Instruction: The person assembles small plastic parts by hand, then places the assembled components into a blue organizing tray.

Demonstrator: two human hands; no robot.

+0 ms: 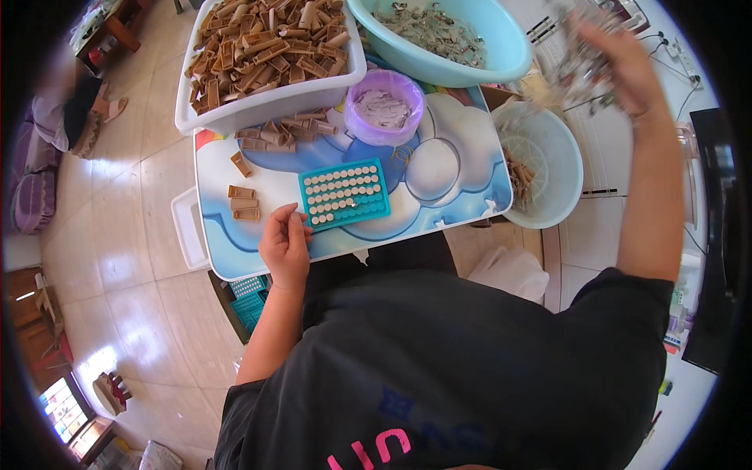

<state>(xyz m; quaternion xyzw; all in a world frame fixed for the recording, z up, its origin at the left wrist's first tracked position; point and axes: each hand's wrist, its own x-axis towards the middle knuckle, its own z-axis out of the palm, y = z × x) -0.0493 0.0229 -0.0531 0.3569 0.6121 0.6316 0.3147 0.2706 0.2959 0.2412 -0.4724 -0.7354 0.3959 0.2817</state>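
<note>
My right hand (pixel 623 66), raised at the far right, is closed on a bunch of small clear and silvery pieces (pixel 580 66); motion blurs them. My left hand (pixel 285 241) rests by the table's near edge, its fingers loosely curled and partly apart, and nothing shows in it. Beside its fingertips lies a teal tray (pixel 385 210) with rows of round beige pieces; some places at its lower right hold none. Two brown hollow tubes (pixel 244 203) sit just beyond my left hand. A pale blue basin (pixel 513 70) at the back holds more clear and silvery pieces.
A white tub (pixel 235 119) heaped with brown tubes stands at the back left. A purple-lined bowl (pixel 363 133) holds thin pale pieces. Right of the patterned table (pixel 462 200) is a pale bucket (pixel 564 184) with brown tubes inside. Another person (pixel 70 110) sits at the far left.
</note>
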